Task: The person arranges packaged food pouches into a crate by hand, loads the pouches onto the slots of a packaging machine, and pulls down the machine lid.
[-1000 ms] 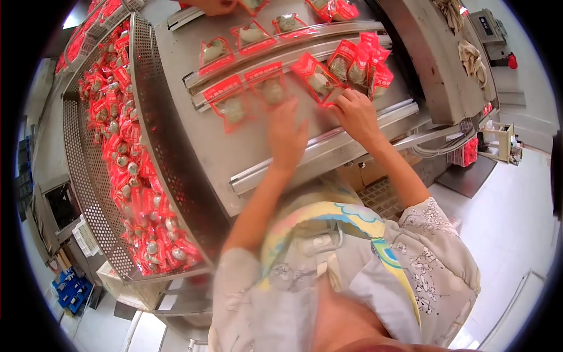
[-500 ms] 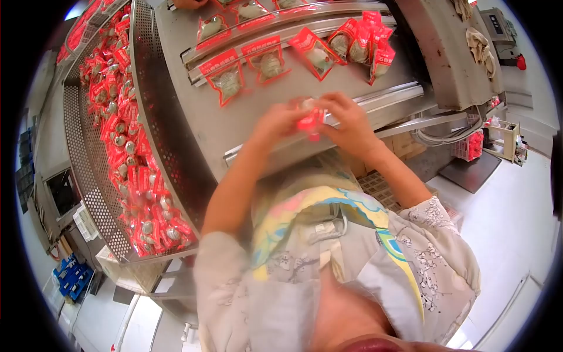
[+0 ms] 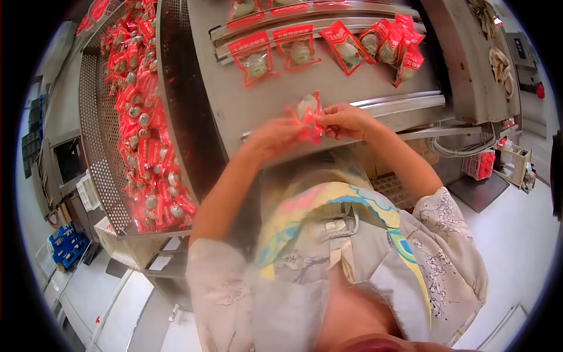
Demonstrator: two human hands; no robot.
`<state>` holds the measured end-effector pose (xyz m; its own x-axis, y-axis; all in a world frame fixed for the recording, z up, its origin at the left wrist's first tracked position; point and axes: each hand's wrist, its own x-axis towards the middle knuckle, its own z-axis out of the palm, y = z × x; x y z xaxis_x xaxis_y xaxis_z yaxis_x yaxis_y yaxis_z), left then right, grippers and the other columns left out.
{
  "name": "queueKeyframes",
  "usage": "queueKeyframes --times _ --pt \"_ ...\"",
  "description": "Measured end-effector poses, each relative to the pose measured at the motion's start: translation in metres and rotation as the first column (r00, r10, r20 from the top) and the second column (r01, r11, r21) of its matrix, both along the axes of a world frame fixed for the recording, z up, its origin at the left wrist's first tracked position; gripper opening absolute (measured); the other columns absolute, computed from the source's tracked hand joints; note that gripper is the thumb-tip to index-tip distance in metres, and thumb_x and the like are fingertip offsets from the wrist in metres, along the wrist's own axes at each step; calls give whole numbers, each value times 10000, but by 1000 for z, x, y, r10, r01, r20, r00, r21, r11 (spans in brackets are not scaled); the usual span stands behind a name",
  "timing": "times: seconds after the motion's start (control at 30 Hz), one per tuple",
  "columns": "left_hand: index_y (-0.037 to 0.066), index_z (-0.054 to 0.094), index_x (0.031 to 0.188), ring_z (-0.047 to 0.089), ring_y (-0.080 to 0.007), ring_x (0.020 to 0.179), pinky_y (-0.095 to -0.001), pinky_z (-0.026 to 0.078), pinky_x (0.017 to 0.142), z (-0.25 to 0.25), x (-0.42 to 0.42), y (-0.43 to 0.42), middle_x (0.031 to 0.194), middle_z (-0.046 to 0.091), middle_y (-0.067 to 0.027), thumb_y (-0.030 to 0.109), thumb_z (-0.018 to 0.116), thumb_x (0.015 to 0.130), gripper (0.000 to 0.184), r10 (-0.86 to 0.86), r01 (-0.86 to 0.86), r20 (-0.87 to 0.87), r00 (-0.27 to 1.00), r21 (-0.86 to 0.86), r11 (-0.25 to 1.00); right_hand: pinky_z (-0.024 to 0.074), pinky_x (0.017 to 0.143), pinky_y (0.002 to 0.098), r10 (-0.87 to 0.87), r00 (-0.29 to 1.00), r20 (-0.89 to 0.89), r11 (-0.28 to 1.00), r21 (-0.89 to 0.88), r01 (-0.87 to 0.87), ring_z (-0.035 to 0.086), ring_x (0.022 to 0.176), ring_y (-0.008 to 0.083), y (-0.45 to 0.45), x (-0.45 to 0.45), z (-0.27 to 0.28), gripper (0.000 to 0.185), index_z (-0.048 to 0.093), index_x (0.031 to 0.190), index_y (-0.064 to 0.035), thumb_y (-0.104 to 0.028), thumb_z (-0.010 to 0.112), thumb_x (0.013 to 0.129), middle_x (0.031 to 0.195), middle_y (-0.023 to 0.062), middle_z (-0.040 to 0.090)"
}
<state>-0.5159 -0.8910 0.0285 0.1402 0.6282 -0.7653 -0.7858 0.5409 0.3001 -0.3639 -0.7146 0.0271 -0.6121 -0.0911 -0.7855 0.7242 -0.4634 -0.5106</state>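
My right hand (image 3: pixel 346 122) is closed, with thumb and fingers pinching the side of a red-and-clear packet (image 3: pixel 306 107) that has a pale, egg-shaped piece inside. My left hand (image 3: pixel 275 136) is closed at the packet's red lower end, its fingers blurred by motion. The packet is tilted above the near edge of a steel work surface (image 3: pixel 246 108). Beyond my hands, a row of similar packets lies along a metal bar (image 3: pixel 352 24): two side by side on the left (image 3: pixel 255 61), one tilted in the middle (image 3: pixel 346 50), and an overlapping bunch at the right (image 3: pixel 390 47).
To my left stands a perforated metal trough (image 3: pixel 97 170) piled with similar packets (image 3: pixel 146 146). Another metal bar (image 3: pixel 404 104) runs along the near edge. At the right is a large metal housing (image 3: pixel 469 64), with cables (image 3: pixel 463 146) below it.
The view has shifted, so the steel surface appears farther right and higher. Both hands stay at the packet; more of its pale contents now shows above the fingers.
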Motion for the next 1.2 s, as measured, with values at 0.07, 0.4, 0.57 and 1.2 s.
queueKeyframes --times 0.07,0.4,0.57,1.2 --pt "57 587 1042 656 -93 768 -207 559 631 -1 -4 -4 875 659 -13 100 667 858 206 -12 13 -9 1000 37 999 365 442 194 55 999 -1 998 -17 -55 526 525 41 1 -9 2 282 628 773 -110 -374 711 828 620 -31 568" --pt "34 575 1003 598 -149 714 -280 471 667 -25 -59 -52 791 625 -51 170 683 813 257 -294 259 -934 204 -238 936 458 555 330 374 920 -113 672 717 -185 559 559 156 -29 -80 -41 330 639 730 -15 -328 735 767 616 75 595" --pt "59 564 1005 622 -249 704 -332 484 657 -32 -50 -59 763 632 -96 217 681 814 275 -194 217 -976 -97 -211 953 460 603 380 413 905 -101 541 827 -154 580 609 252 -34 -81 -49 340 645 749 -23 -350 737 752 653 135 607" --pt "32 658 848 571 -91 629 -262 450 598 -22 -60 -56 724 645 -13 288 760 756 290 -363 309 -903 229 -286 907 476 624 380 559 827 54 357 885 -299 613 646 274 -26 -70 -30 339 684 786 -57 -388 736 736 695 121 641"
